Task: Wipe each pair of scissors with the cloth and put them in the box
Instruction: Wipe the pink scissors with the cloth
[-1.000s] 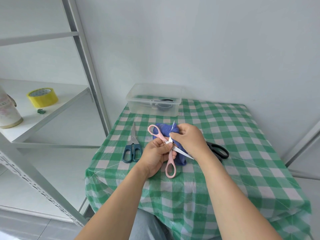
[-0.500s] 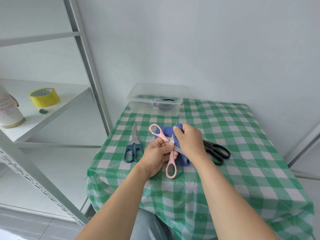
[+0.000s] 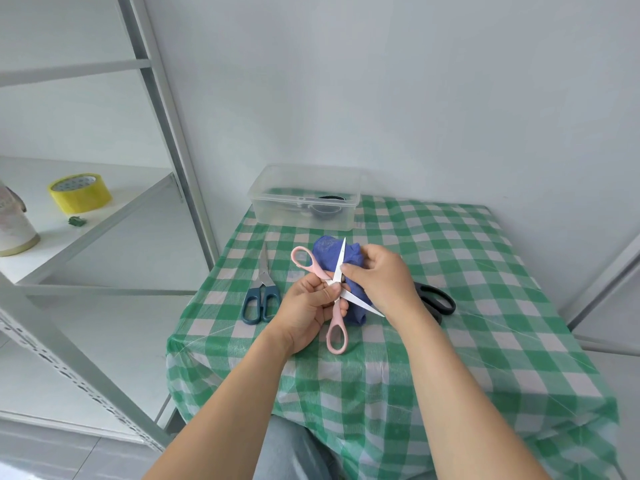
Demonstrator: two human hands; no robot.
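At the near middle of the desk (image 3: 450, 258), both hands work just above the checked cover. The left hand (image 3: 306, 308) grips the pink scissors (image 3: 335, 317) around the pivot, blades splayed wide. The right hand (image 3: 382, 278) holds the bunched blue cloth (image 3: 323, 251) and pinches it against the upward-pointing blade.

Judged step: wiping, with boxing not yet done. For a sound wipe, draw the cloth from pivot to tip along the flat, keeping fingers off the edge. Treat the second blade likewise, then close the blades before carrying.

Surroundings:
- A metal shelf (image 3: 104, 216) stands at left.
- The lidless clear box (image 3: 304, 206) sits at the far desk edge with a dark-handled item inside.
- Black scissors (image 3: 438, 301) lie partly hidden behind the right wrist.
- Blue-handled scissors (image 3: 261, 292) lie left of the hands.
- A yellow tape roll (image 3: 80, 192) rests on the shelf.

Nothing appears to block the way to the box.
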